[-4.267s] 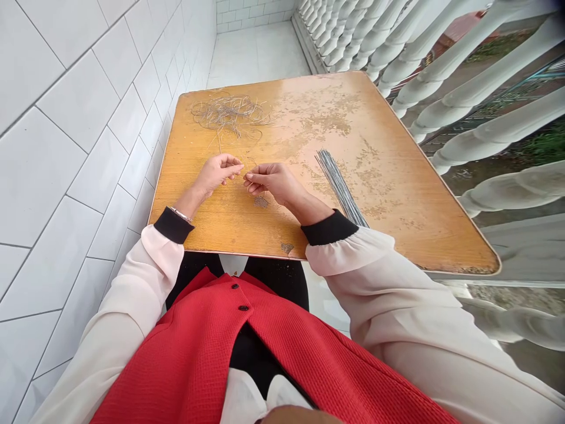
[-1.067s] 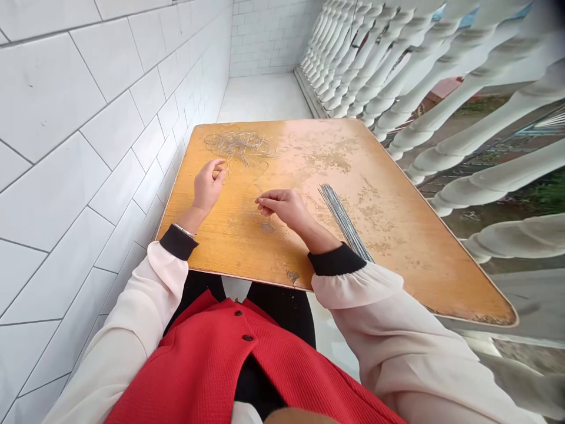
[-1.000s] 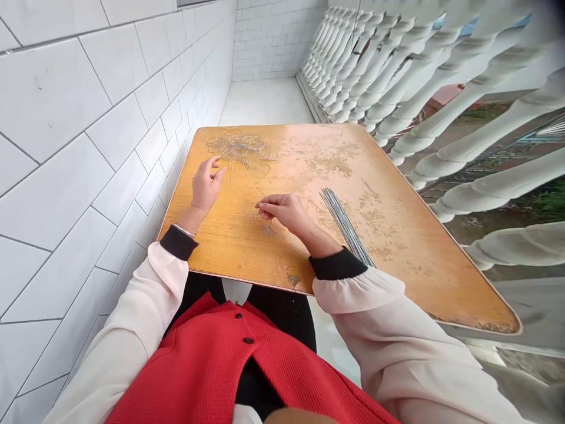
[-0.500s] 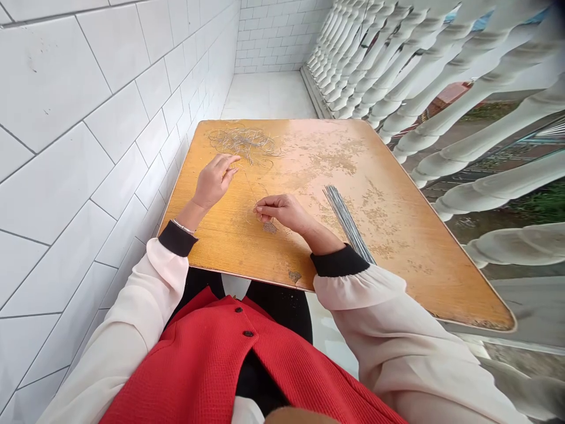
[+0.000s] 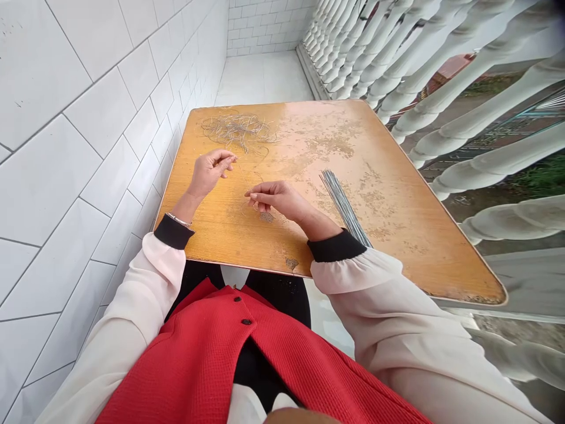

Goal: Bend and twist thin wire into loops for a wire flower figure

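Observation:
A thin wire (image 5: 243, 207), very faint against the wood, curves in a small loop just left of my right hand (image 5: 279, 199). Thumb and forefinger of that hand pinch it low over the table. Up and to the left, my left hand (image 5: 212, 171) is closed in a pinch where the wire's other end seems to be; the strand between the hands is barely visible. Beyond my left hand lies a loose tangle of thin wires (image 5: 241, 129). To the right of my right hand rests a bundle of straight grey wires (image 5: 345, 207), its near end partly behind my right sleeve.
The worn wooden table (image 5: 388, 235) has peeling patches and a rounded front right corner. A white tiled wall (image 5: 101, 141) runs close along the left. White balusters (image 5: 477, 171) line the right side, beyond the table edge.
My left fingers, apart before, have closed into a pinch. My right hand keeps its pinch near the wire loop. The whole view has shifted slightly, with the table higher in the picture.

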Demonstrator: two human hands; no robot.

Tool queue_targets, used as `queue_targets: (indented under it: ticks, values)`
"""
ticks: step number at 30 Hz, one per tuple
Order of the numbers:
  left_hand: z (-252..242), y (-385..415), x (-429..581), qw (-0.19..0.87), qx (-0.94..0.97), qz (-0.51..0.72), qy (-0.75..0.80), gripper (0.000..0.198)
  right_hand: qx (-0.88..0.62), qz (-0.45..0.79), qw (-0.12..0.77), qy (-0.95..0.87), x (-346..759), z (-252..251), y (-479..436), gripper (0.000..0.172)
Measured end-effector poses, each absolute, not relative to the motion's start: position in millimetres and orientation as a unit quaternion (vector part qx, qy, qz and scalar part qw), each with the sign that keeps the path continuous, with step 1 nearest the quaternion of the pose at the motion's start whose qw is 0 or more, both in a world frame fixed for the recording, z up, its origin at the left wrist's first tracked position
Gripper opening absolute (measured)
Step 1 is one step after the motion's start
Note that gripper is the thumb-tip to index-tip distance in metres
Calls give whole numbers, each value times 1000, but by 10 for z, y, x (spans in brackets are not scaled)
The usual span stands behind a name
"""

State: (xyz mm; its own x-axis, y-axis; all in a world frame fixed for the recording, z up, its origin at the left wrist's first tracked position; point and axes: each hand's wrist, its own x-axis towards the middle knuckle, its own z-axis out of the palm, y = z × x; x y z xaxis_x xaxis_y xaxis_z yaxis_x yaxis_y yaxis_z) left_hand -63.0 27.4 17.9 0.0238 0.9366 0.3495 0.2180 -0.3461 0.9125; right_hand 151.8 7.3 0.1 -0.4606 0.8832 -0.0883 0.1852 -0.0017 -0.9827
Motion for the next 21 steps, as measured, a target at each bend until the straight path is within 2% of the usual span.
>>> queue_targets:
  ticks: [9, 13, 21]
  values:
    - [209, 178, -537, 465, 557, 536, 432, 24, -405, 589, 324, -619, 1477, 1, 39, 16]
    - [188, 193, -519, 479, 543, 537, 434, 27, -397, 592, 325, -621, 1485, -11, 48, 22]
    - [164, 213, -527, 492, 543, 542, 411, 25, -392, 610, 334, -603, 1473, -23, 61, 15]
